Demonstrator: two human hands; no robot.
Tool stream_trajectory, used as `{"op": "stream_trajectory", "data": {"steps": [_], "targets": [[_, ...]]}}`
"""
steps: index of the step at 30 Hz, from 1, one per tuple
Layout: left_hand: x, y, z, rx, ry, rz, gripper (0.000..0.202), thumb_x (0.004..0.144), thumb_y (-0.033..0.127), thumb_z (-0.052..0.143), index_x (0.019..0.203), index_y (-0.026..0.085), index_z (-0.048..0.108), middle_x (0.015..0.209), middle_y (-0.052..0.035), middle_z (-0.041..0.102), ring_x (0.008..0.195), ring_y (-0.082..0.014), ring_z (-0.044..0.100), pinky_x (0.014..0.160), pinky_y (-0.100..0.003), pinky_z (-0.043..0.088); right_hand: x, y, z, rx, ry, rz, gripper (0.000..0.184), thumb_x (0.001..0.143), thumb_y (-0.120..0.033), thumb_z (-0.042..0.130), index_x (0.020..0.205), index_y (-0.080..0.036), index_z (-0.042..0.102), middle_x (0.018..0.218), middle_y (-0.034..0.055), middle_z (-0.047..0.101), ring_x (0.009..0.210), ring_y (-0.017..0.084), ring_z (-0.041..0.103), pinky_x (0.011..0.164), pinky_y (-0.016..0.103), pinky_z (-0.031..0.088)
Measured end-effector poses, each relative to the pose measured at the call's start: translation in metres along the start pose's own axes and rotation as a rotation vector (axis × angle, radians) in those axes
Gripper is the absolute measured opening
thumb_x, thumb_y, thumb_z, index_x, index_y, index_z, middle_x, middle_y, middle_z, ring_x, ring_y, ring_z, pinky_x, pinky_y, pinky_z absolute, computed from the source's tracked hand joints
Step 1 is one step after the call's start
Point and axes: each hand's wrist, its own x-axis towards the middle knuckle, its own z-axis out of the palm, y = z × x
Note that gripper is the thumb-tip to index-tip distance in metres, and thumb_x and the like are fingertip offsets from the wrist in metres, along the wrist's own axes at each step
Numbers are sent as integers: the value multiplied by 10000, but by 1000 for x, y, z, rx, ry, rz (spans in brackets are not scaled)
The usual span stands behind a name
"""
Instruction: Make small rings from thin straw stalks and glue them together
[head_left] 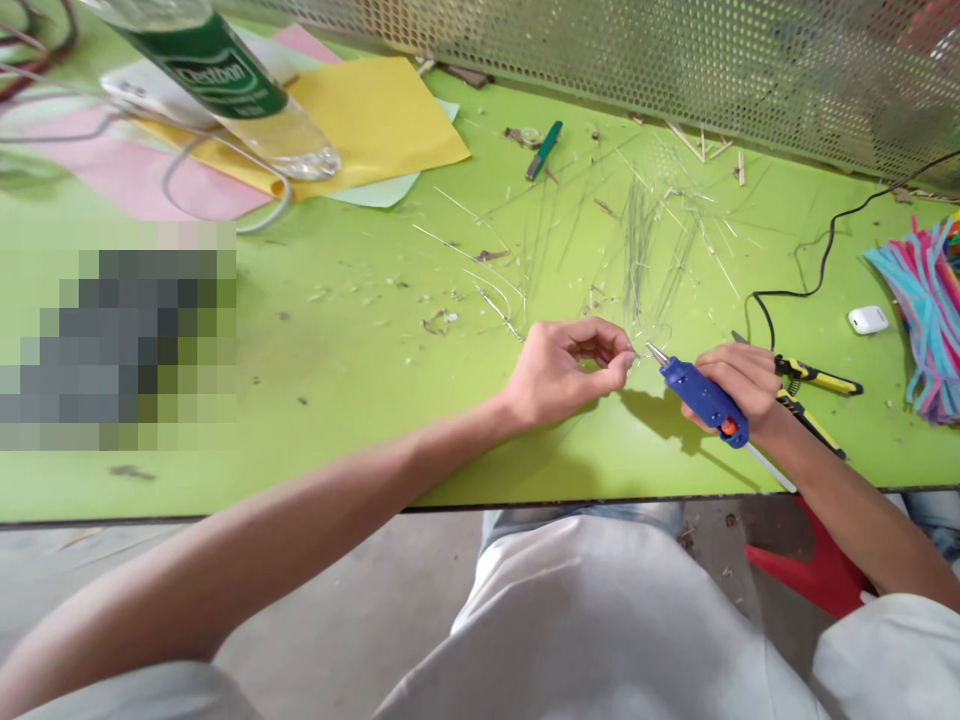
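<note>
My right hand (742,385) is wrapped around the blue glue gun (701,398), low over the green table (375,400) near the front edge, nozzle pointing left. My left hand (562,372) has thumb and forefinger pinched right at the nozzle tip; whatever's between them is too small to make out. Yellow pliers (817,378) just behind the right hand, pipe cleaners (926,310) far right.

Craft workshop, my green counter (337,400) littered with glue strings (637,240) and scraps, glue gun (701,398), pliers (814,378), pipe cleaner bundle (919,310), coloured paper sheets (375,120), perforated metal screen (675,60) behind.
</note>
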Motion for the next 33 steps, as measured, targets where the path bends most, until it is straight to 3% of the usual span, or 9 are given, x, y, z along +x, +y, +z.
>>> {"op": "stream_trajectory", "data": {"steps": [4,9,13,16,21,24,28,33], "targets": [[0,1,0,-26,-4,-19,128,757,255,792,794,137,758,689,-29,736,611,-119,677,605,-212,578,1,-1,0,38,-29,-1,264,1013,-414,710,849,-210,673,746,29,712,682,162,673,643,315,532],[1,5,-2,-99,-125,-121,146,756,262,791,802,132,744,654,-22,713,575,-128,667,543,-222,554,4,-2,1,35,-61,5,301,1043,-315,642,756,-223,624,659,13,636,607,158,608,604,315,480],[1,0,-1,-24,-133,-82,136,772,262,752,808,131,751,677,-31,732,592,-130,680,571,-225,568,4,-2,1,14,-99,16,376,1070,-306,593,707,-212,615,639,9,603,601,143,567,603,307,458],[0,-4,-2,173,-43,96,87,795,207,703,796,138,756,709,-29,760,609,-118,690,619,-215,583,2,-2,1,15,-87,3,360,1050,-288,619,699,-210,610,637,5,594,594,140,556,595,309,443],[0,-8,-8,648,160,643,105,878,97,648,858,162,729,761,6,769,616,-89,691,619,-188,558,1,-3,1,-50,-44,33,312,1028,-263,644,722,-220,603,668,15,601,628,151,563,614,316,458],[3,-10,-12,858,204,873,122,920,72,634,882,176,686,756,19,748,612,-93,680,564,-195,512,6,-9,-1,-92,-18,-7,277,1011,-212,657,742,-227,596,678,19,617,635,158,559,611,325,448],[5,-10,-17,981,183,964,114,967,81,648,904,175,637,751,6,723,615,-117,670,528,-239,478,17,-21,-5,-193,-59,-76,380,1045,-143,582,676,-229,549,625,13,581,609,154,509,598,333,390],[2,-12,-20,1049,154,959,122,1025,141,651,924,188,602,793,-14,727,654,-144,666,542,-282,470,23,-25,-6,-268,-125,-132,421,1052,-161,582,640,-226,524,590,5,526,604,160,478,593,337,343]]}}
